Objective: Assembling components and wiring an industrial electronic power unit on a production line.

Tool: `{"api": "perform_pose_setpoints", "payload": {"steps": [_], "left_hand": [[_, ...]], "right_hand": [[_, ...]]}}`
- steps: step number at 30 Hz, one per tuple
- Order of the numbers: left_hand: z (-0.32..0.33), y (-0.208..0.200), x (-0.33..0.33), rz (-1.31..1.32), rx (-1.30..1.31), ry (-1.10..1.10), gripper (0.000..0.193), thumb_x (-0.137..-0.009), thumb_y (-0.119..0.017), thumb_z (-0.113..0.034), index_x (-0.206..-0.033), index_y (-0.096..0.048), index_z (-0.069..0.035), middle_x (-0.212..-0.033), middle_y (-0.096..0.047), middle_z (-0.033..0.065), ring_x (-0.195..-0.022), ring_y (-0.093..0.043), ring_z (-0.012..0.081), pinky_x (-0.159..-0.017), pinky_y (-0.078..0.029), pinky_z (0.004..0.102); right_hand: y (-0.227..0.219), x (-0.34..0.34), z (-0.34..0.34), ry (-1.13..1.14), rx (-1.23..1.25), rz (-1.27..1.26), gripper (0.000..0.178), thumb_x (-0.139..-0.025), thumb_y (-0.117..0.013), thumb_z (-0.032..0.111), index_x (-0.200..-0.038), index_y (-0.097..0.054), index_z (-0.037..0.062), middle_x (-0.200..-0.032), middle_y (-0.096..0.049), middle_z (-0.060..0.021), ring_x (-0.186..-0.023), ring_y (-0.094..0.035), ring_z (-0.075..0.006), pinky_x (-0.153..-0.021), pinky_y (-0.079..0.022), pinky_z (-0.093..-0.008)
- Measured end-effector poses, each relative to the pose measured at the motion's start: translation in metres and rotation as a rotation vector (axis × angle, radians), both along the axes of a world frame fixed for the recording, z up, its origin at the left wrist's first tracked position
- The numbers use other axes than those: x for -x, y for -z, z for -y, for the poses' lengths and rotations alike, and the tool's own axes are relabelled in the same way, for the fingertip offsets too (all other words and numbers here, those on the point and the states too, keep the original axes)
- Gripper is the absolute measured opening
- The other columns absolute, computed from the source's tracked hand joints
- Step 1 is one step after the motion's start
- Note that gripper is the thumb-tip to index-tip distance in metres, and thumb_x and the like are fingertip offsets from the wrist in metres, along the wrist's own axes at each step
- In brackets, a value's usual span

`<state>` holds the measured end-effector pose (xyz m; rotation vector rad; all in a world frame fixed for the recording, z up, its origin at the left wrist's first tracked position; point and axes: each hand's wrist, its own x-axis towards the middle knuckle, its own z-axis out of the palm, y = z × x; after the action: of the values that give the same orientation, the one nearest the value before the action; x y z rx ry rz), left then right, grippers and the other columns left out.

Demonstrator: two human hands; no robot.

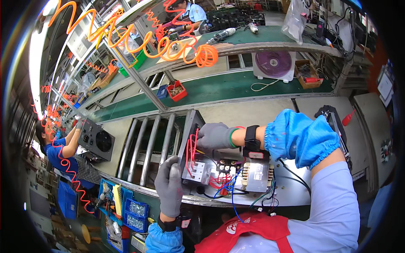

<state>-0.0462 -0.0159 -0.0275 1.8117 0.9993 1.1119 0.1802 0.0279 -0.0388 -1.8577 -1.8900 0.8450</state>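
An upright dark metal panel (pixel 184 145) stands on the bench, with red wires (pixel 192 154) looping along its inner face to a light-grey breaker block (pixel 196 171). My left hand (pixel 168 187), in a grey glove, holds the panel's near edge, fingers along the outside and thumb at the edge. My right hand (pixel 216 135), also gloved, is curled against the inner face beside the upper wires; its fingertips are partly hidden. Right of the breaker sit a black terminal block (pixel 228 165) and a transformer (pixel 257 177) on a metal base plate (pixel 291 185), among blue and red wires.
Metal rollers (pixel 145 145) lie left of the panel. Beyond are a red bin (pixel 176 91), a purple fan (pixel 273 63) and orange coiled hoses (pixel 206 55). Blue trays of screws (pixel 137 215) stand near my left arm. A co-worker (pixel 63 154) handles a black case (pixel 96 140) at left.
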Motion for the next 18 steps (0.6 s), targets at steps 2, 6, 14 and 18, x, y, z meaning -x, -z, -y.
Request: {"api": "perform_pose_setpoints", "payload": {"steps": [2, 6, 14, 18], "left_hand": [[0.002, 0.001, -0.001, -0.007, 0.014, -0.007, 0.036, -0.097, -0.052, -0.022, -0.116, -0.059, 0.007, -0.103, -0.064, 0.0104, -0.094, -0.057, 0.014, -0.084, -0.045, 0.0276], [0.005, 0.001, -0.004, -0.003, 0.058, -0.036, 0.029, -0.095, -0.049, -0.013, -0.112, -0.06, 0.007, -0.104, -0.064, 0.0108, -0.097, -0.057, 0.0153, -0.09, -0.044, 0.0275], [0.006, 0.004, -0.004, 0.032, 0.071, -0.061, 0.029, -0.094, -0.05, -0.013, -0.113, -0.061, 0.007, -0.104, -0.064, 0.0107, -0.097, -0.058, 0.0149, -0.089, -0.044, 0.0269], [0.004, 0.007, -0.005, 0.054, 0.064, -0.076, 0.027, -0.094, -0.052, -0.013, -0.111, -0.062, 0.006, -0.103, -0.065, 0.0093, -0.096, -0.058, 0.0141, -0.088, -0.045, 0.0259]], "right_hand": [[0.002, 0.0, -0.002, -0.023, 0.011, 0.057, 0.039, -0.081, -0.054, 0.035, -0.094, -0.071, 0.0019, -0.092, -0.068, -0.022, -0.088, -0.066, -0.0391, -0.081, -0.05, -0.0432], [0.007, -0.001, -0.003, -0.036, -0.019, 0.089, 0.039, -0.081, -0.051, 0.033, -0.093, -0.07, 0.0007, -0.092, -0.068, -0.0234, -0.089, -0.066, -0.0405, -0.083, -0.05, -0.0435], [0.006, -0.003, -0.002, 0.072, 0.002, 0.001, 0.04, -0.079, -0.055, 0.034, -0.092, -0.071, -0.0002, -0.092, -0.069, -0.0226, -0.089, -0.067, -0.0393, -0.08, -0.051, -0.0421], [-0.001, -0.003, 0.0, 0.049, 0.018, -0.041, 0.038, -0.077, -0.058, 0.033, -0.091, -0.071, 0.0001, -0.09, -0.069, -0.0214, -0.087, -0.067, -0.0374, -0.08, -0.051, -0.0416]]}}
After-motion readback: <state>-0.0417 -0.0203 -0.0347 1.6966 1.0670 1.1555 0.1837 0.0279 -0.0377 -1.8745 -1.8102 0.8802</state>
